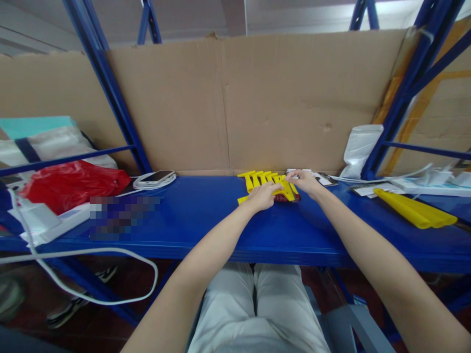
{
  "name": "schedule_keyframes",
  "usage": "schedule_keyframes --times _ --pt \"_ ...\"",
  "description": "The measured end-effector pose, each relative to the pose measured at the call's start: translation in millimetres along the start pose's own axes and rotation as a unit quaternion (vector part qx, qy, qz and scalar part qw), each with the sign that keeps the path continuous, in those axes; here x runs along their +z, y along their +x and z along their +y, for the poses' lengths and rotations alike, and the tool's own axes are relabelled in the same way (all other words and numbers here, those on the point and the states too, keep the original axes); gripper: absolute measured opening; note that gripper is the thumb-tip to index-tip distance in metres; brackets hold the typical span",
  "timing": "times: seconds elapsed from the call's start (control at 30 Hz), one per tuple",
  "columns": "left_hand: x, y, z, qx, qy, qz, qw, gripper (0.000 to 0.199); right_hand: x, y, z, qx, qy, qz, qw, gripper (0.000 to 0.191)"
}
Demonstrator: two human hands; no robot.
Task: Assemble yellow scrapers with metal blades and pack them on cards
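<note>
My left hand (263,196) is closed around the near part of a yellow plastic T-shaped piece (286,189), low over the blue shelf. Just right of it, my right hand (304,181) has its fingers bent in a pinch near the piece's far end; what they hold, if anything, is too small to make out. Behind my left hand, several similar yellow plastic pieces (253,179) lie in a slanted row. A dark red patterned thing (296,198) shows partly from under the held piece; the rest of it is hidden.
The blue shelf (206,220) has a cardboard panel (272,108) behind it. Left are a phone (162,176), coiled white cable (142,184), red bag (73,186) and power strip (69,218). Right are yellow long-bladed pieces (415,208), a white pouch (360,149) and another power strip (423,185).
</note>
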State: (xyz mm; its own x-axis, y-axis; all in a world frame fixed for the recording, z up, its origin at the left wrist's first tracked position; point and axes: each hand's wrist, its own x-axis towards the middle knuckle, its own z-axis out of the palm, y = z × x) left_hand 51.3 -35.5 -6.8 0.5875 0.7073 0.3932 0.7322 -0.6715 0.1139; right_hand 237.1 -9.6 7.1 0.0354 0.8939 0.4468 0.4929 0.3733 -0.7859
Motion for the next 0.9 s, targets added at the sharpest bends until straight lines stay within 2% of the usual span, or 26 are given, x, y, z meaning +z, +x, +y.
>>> schedule_keyframes --times 0.33,0.5,0.63,0.77,0.83,0.9 --pt "-1.5 -1 1 0.03 0.048 -0.004 0.998 0.046 6 -4 -3 0.028 0.003 -0.002 1.0 0.013" --pt "-3.7 -2 3 0.038 0.084 -0.016 0.996 0.044 8 -3 -3 0.02 0.002 0.007 1.0 0.013" --pt "-6.1 -2 5 0.037 0.087 -0.023 0.995 0.044 10 -2 -3 0.06 0.04 0.014 0.997 0.012" --pt "-8.8 -3 8 0.03 0.077 -0.025 0.996 0.046 10 -3 -5 0.123 0.128 0.042 0.983 0.025" --pt "-9.4 -4 8 0.027 0.073 -0.024 0.997 0.046 10 -4 -5 0.148 0.162 0.01 0.976 0.028" --pt "-9.3 -4 8 0.026 0.069 -0.021 0.997 0.046 9 -4 -4 0.16 0.184 -0.037 0.969 0.022"
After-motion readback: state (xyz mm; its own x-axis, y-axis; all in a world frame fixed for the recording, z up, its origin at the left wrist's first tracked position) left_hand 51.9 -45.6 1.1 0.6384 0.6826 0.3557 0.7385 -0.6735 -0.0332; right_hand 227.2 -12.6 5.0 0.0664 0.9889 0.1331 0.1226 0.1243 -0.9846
